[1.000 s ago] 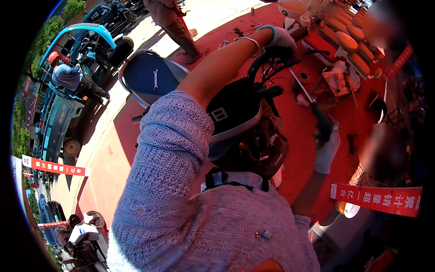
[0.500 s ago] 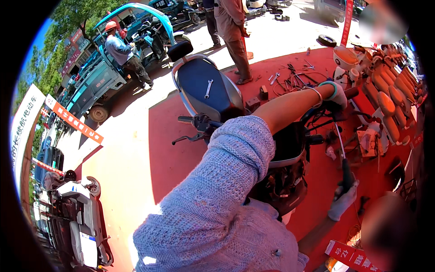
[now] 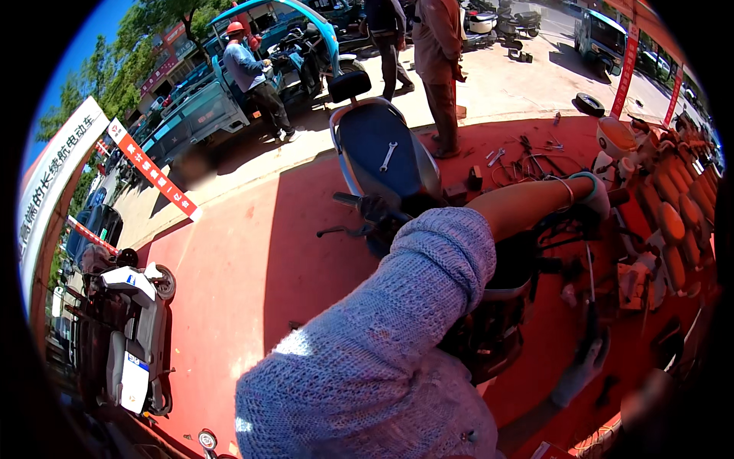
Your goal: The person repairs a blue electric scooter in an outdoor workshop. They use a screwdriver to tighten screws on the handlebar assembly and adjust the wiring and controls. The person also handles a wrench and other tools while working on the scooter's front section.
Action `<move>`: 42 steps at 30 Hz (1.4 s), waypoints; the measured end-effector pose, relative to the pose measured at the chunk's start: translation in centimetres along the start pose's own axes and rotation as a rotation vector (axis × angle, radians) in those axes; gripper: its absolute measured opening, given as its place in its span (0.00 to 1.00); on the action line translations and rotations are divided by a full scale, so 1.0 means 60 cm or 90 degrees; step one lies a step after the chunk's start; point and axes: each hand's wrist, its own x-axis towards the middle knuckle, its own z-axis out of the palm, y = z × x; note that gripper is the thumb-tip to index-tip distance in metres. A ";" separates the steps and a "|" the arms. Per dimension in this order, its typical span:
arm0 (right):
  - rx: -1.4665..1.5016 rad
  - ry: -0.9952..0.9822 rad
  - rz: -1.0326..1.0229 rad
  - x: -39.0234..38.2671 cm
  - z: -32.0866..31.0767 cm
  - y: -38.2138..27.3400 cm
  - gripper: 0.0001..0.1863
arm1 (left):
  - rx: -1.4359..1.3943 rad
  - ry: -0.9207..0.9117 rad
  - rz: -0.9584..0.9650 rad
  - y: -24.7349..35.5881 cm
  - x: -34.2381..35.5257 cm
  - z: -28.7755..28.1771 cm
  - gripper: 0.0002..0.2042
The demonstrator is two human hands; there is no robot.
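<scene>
Red floor [image 3: 317,283]; probably unfinished at scooter [image 3: 493,333]: gripping screwdriver [image 3: 592,317] in right hand [image 3: 582,370], four o'clock; cannot tell left hand's [image 3: 596,199] grip, three o'clock.

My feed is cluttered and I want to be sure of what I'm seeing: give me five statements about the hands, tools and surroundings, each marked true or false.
1. The right hand holds a long-shafted screwdriver. True.
2. The left hand rests on the dark blue seat. False: it is on the handlebar grip.
3. A metal wrench lies on the dark blue seat. True.
4. The ground covering around the work is green. False: it is red.
5. The person by the blue cargo tricycle wears a red helmet. True.
</scene>
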 end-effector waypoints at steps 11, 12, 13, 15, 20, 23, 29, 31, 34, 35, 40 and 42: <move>-0.371 -0.059 -0.439 0.032 -0.028 0.038 0.20 | -0.015 -0.018 0.006 -0.008 0.003 0.005 0.18; -0.435 -0.089 -0.506 0.040 -0.038 0.044 0.20 | -0.032 -0.007 -0.002 -0.007 0.003 0.006 0.18; -0.433 -0.095 -0.541 0.048 -0.041 0.051 0.18 | -0.052 -0.004 -0.006 -0.007 0.004 0.008 0.19; 0.146 -0.262 0.032 0.061 -0.080 0.049 0.19 | -0.067 0.005 -0.010 -0.005 0.005 0.006 0.20; 0.075 -0.308 0.157 0.083 -0.073 0.034 0.20 | -0.007 -0.001 0.017 -0.015 0.030 0.004 0.23; -0.164 -0.274 -0.056 0.092 -0.062 0.033 0.21 | 0.005 -0.003 0.015 -0.009 0.020 0.002 0.24; -0.441 -0.173 -0.639 0.097 -0.055 0.072 0.22 | 0.012 0.013 -0.018 -0.010 0.025 0.004 0.24; -0.201 -0.310 -0.229 0.088 -0.073 0.071 0.22 | 0.027 0.022 -0.015 -0.011 0.028 0.003 0.24; 0.052 -0.373 0.148 0.091 -0.076 0.052 0.23 | 0.004 0.021 -0.009 -0.013 0.029 0.006 0.23; 0.010 -0.360 0.117 0.096 -0.071 0.050 0.23 | -0.002 0.029 -0.007 -0.013 0.026 0.005 0.22; -0.579 -0.147 -0.640 0.107 -0.059 0.070 0.25 | -0.006 0.054 -0.014 -0.017 0.018 0.005 0.21; -0.412 -0.235 -0.368 0.107 -0.065 0.084 0.23 | 0.000 0.040 -0.016 -0.009 0.013 0.003 0.21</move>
